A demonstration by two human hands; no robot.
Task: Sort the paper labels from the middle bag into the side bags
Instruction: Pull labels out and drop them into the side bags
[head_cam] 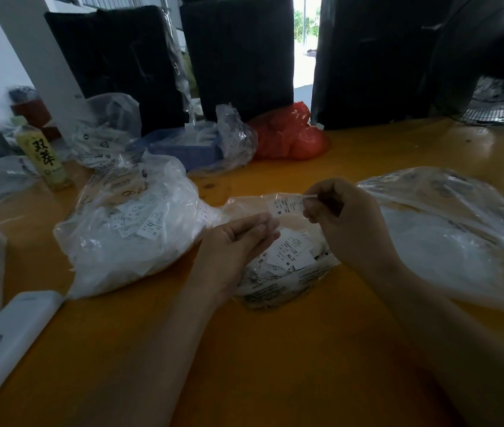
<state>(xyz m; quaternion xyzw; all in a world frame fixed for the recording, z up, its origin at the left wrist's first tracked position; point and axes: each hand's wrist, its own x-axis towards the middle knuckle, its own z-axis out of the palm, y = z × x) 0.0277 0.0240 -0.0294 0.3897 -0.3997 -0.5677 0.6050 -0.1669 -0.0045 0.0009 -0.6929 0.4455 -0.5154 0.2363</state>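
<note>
Both hands work over the middle bag [278, 282] near the table's [275, 365] front edge. From my remote seat I see the right hand [337, 211] pinching a paper label [287, 204] at its top corner. The left hand [241, 238] lies palm-up, fingers loosely straight, apparently touching the label's lower edge. Loose labels [290, 254] fill the middle bag; the left bag [127, 223] and right bag [448, 229] flank it.
</note>
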